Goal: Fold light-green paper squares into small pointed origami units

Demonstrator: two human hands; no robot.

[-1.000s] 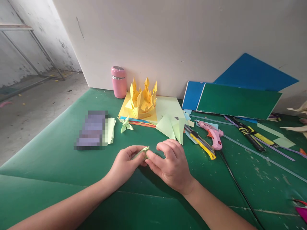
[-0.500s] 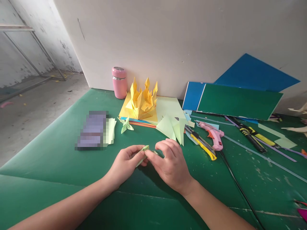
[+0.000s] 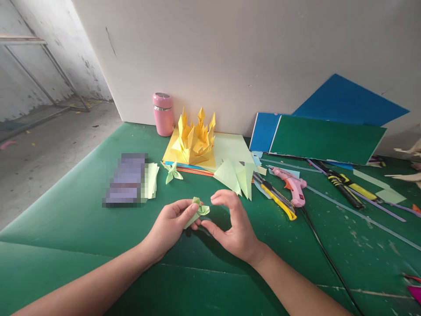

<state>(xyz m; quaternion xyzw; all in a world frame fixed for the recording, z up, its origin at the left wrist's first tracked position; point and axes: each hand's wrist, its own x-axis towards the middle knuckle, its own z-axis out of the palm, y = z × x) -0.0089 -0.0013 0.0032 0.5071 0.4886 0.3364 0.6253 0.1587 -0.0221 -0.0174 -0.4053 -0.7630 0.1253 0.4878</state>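
Note:
My left hand (image 3: 171,224) pinches a small folded piece of light green paper (image 3: 198,210) just above the green table (image 3: 82,210). My right hand (image 3: 232,224) hovers beside it on the right, fingers curved and apart, holding nothing; its thumb tip is close to the paper. A finished small green paper flower (image 3: 172,171) lies farther back, near a stack of light green paper squares (image 3: 151,177). Loose light green folded triangles (image 3: 235,175) lie just beyond my right hand.
A yellow origami crown (image 3: 194,138) sits on coloured sheets by the wall, next to a pink flask (image 3: 163,113). To the right lie a yellow utility knife (image 3: 274,195), a pink glue gun (image 3: 291,180) with a black cord, pliers (image 3: 342,184) and blue and green card sheets (image 3: 325,136).
My right hand has let go of the green paper and opened, drawing slightly away. The folded piece now stands up with petals spread in my left hand.

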